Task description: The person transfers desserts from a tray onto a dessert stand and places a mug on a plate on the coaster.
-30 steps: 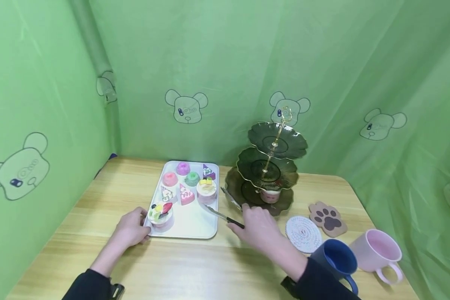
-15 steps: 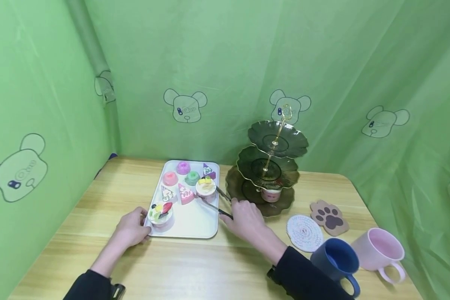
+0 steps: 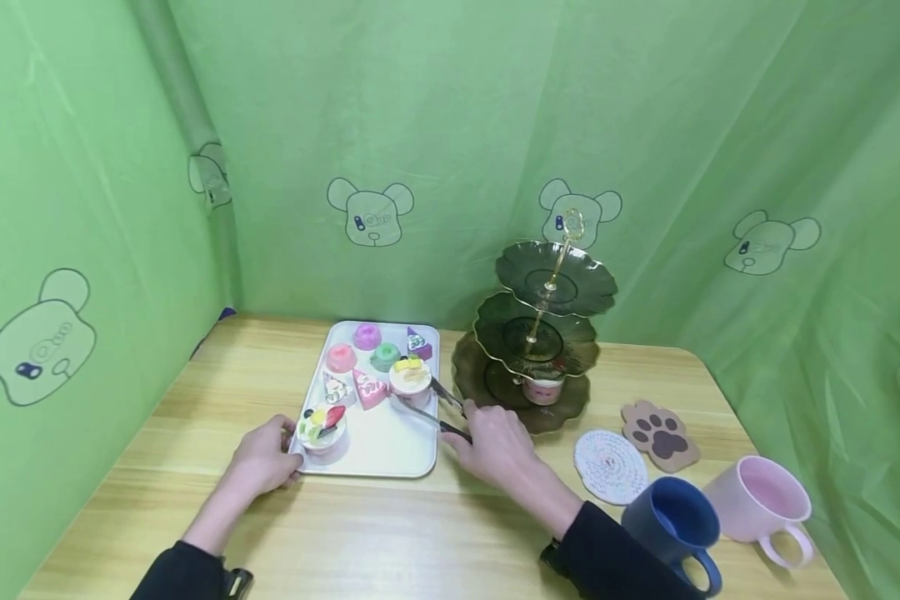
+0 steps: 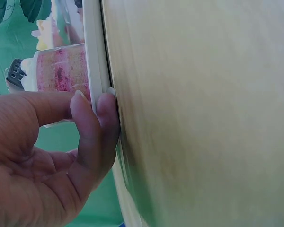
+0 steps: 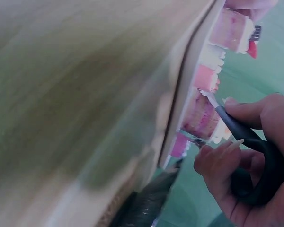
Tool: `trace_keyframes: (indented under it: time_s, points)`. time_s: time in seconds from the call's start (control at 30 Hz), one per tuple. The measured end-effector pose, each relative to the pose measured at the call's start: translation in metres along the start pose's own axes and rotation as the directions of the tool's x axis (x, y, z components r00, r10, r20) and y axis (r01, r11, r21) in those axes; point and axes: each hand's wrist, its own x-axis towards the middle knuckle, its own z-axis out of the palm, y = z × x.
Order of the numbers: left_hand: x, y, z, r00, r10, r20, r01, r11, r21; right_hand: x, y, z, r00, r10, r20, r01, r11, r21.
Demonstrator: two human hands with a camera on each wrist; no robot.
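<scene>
My left hand [image 3: 264, 457] holds the near left corner of a white tray [image 3: 390, 450], its fingertips pinching the rim in the left wrist view. Black-handled metal tongs [image 5: 241, 128] are in my right hand [image 3: 498, 442]. Their two arms lie on either side of a cup cake [image 3: 410, 379] with yellow cubes on top, at the tray's right side. Just left of the tongs' near tip is a pink cake slice [image 3: 370, 390]. Beside my left hand stands another cup cake [image 3: 321, 427], topped with a strawberry and other fruit.
Behind my right hand rises a three-tier dark green stand [image 3: 536, 333], with a pink cup [image 3: 542, 391] on its lowest plate. To the right are a round woven coaster [image 3: 610, 467], a paw-shaped coaster [image 3: 660, 436], a blue mug [image 3: 671, 525] and a pink mug [image 3: 757, 500].
My right hand has moved left, bringing the tongs from the tray's right edge to both sides of the yellow-topped cup cake. That cake has shifted slightly left. My left hand stays put.
</scene>
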Motion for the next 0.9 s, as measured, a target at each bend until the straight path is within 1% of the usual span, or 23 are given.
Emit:
trace_keyframes:
  time_s: [0.27,0.43,0.53,0.7,0.9]
  points:
    - [0.000,-0.001,0.000,1.000,0.006,0.008,-0.006,1.000,-0.003,-0.021,0.008,-0.032,1.000,0.013,-0.005,-0.013,1.000,0.003]
    - [-0.001,-0.001,-0.001,1.000,0.009,0.010,-0.009,1.000,-0.007,-0.032,0.018,-0.045,0.998,0.061,0.005,-0.061,0.998,0.005]
    - [-0.001,-0.002,-0.001,1.000,0.005,0.010,-0.005,1.000,-0.009,-0.037,0.026,-0.050,0.996,0.089,0.022,-0.089,0.996,-0.003]
    - [-0.001,0.000,-0.002,1.000,0.012,0.009,-0.012,1.000,0.000,-0.043,0.038,-0.054,0.988,0.145,0.048,-0.146,0.989,0.022]
    - [-0.001,-0.001,-0.001,1.000,0.014,0.013,-0.014,1.000,0.004,-0.046,0.048,-0.054,0.983,0.181,0.037,-0.182,0.983,0.037]
